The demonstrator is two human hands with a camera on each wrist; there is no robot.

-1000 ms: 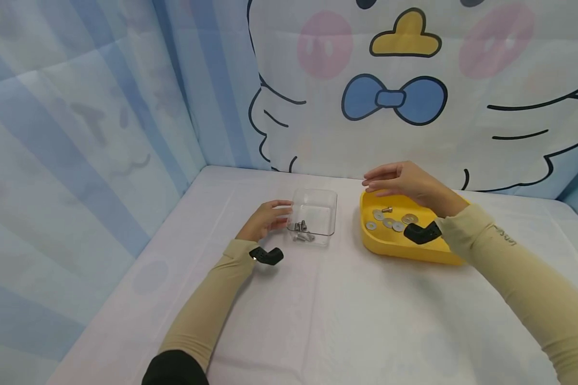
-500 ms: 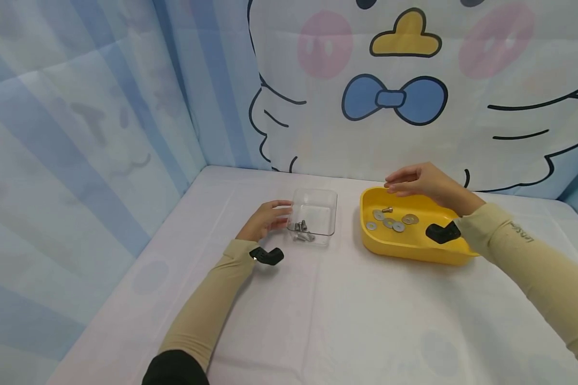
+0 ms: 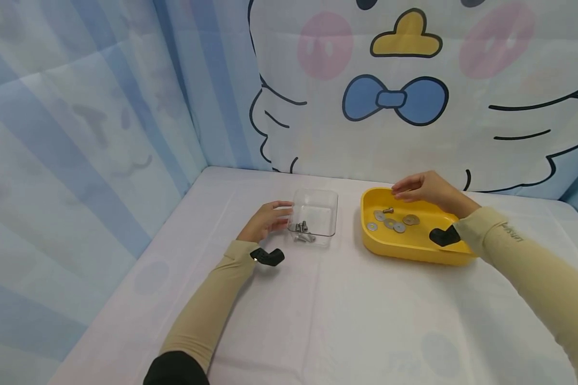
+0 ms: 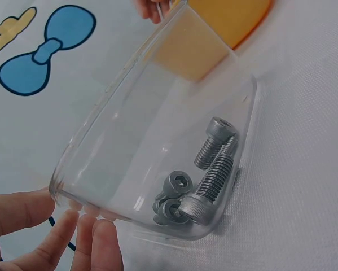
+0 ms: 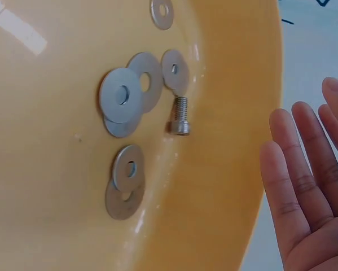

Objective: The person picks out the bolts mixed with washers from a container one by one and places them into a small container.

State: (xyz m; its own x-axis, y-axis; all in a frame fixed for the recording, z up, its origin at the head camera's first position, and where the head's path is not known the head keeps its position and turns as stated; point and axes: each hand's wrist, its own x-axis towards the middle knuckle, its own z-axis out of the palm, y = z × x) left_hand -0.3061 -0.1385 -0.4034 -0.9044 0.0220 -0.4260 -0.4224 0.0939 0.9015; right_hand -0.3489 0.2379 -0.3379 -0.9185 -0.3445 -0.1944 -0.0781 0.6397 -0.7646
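Observation:
My left hand [image 3: 266, 220] rests beside a clear plastic box [image 3: 316, 206], its fingertips touching the outer left wall. Several socket head screws [image 4: 212, 179] lie at the near end of the box. My right hand [image 3: 426, 191] hovers over the back of a yellow tray [image 3: 416, 254], with nothing in its fingers. In the right wrist view its fingers [image 5: 293, 186] are extended just past the tray wall. One socket head screw [image 5: 181, 116] lies in the tray near that wall. Several flat washers [image 5: 121, 96] lie around it, some overlapping.
A white cloth [image 3: 366, 321] covers the table. Behind it hangs a printed curtain [image 3: 395, 144], with another curtain [image 3: 96, 160] along the left side. The box and tray stand apart, with a strip of cloth between them.
My right hand has shifted to the right along the back of the tray and then dipped slightly. The left hand and the clear box have stayed in place.

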